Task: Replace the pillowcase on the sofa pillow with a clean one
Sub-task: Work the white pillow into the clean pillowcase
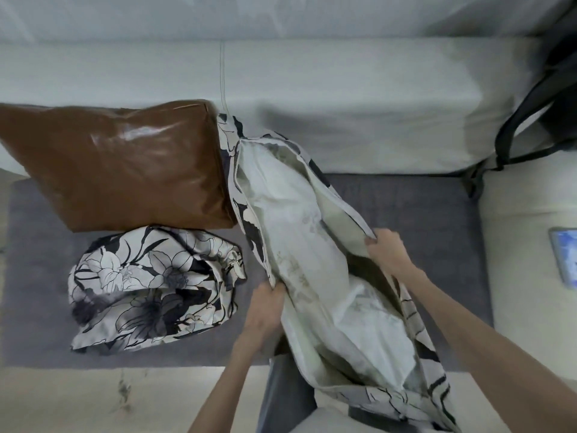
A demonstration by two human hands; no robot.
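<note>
A white pillow insert (299, 226) lies on the sofa seat, partly inside a black-and-white floral pillowcase (249, 226) whose long edge gapes wide. My left hand (268, 304) grips the left edge of that opening. On the opposite side, my right hand (387, 251) pinches the right edge and holds it apart. A second floral pillowcase (153, 282) sits crumpled on the seat to the left, touching nothing I hold.
A brown leather cushion (118, 164) leans against the sofa back at the left, touching the pillow's far end. A dark grey throw (421, 207) covers the seat. A black bag (543, 107) rests at the right corner, and a phone (565, 257) lies on the right armrest.
</note>
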